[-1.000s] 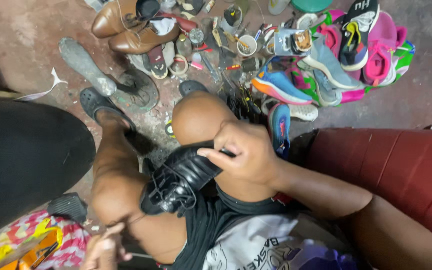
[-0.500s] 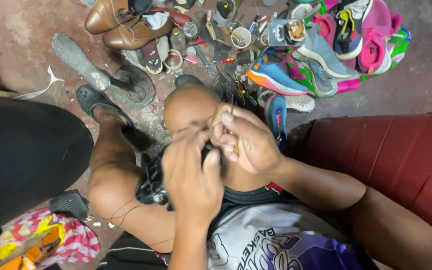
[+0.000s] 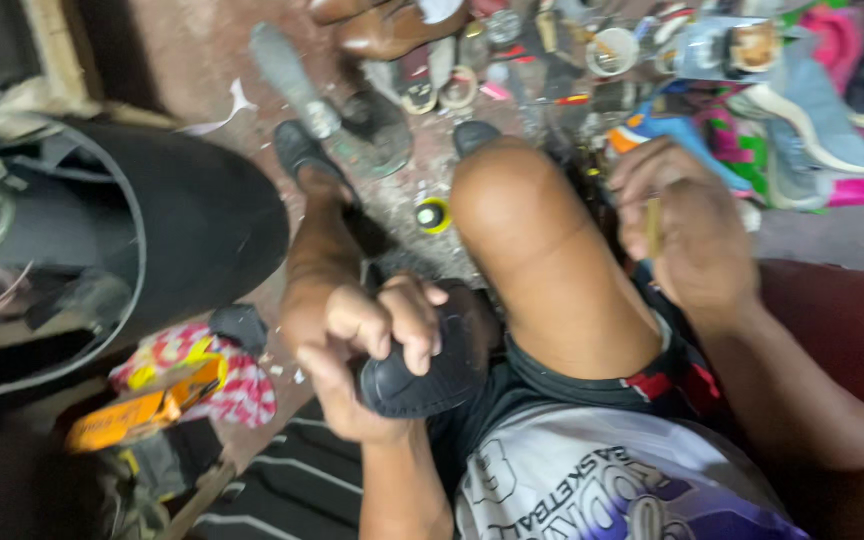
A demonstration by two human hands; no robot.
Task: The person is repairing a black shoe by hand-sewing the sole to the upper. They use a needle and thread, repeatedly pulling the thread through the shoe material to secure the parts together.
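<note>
gripping a black shoe in left hand fingers, right hand pinching a thin stick, raised knee between, shoe pile beyond

The black shoe gripped in the left hand looks like matt, grainy leather. Beyond the right hand, the sneakers look like bright, smooth synthetic.

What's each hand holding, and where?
Left hand grips the black shoe around its end; right hand pinches a thin yellowish stick mid-length.
</note>
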